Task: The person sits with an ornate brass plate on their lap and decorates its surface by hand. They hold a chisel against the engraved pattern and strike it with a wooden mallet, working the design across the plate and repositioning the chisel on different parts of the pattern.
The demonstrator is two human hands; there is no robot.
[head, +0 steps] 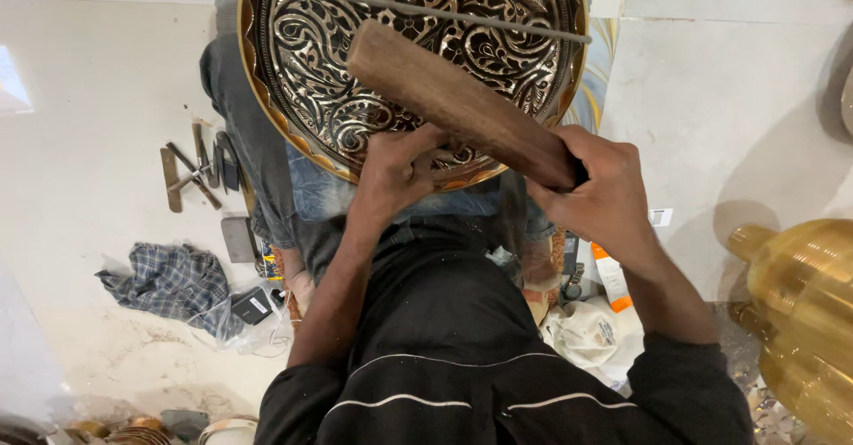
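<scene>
The right hand [597, 183] grips a wooden mallet [458, 103], the left hand [395, 165] apparently pinches a chisel against the largely engraved brass plate [311, 63].

The top edge is cutting off the far rim of the engraved brass plate [311, 72] at twelve o'clock. The wooden mallet [453, 103] is covering part of its pattern, and the mallet's near end is disappearing inside the right hand [595, 187]. The left hand [395, 170] is hiding whatever tool its fingers are pinching. At four o'clock the right edge is cropping a brass vessel [800, 312]. The small metal tools [195, 170] at nine o'clock are showing too small to identify.
</scene>
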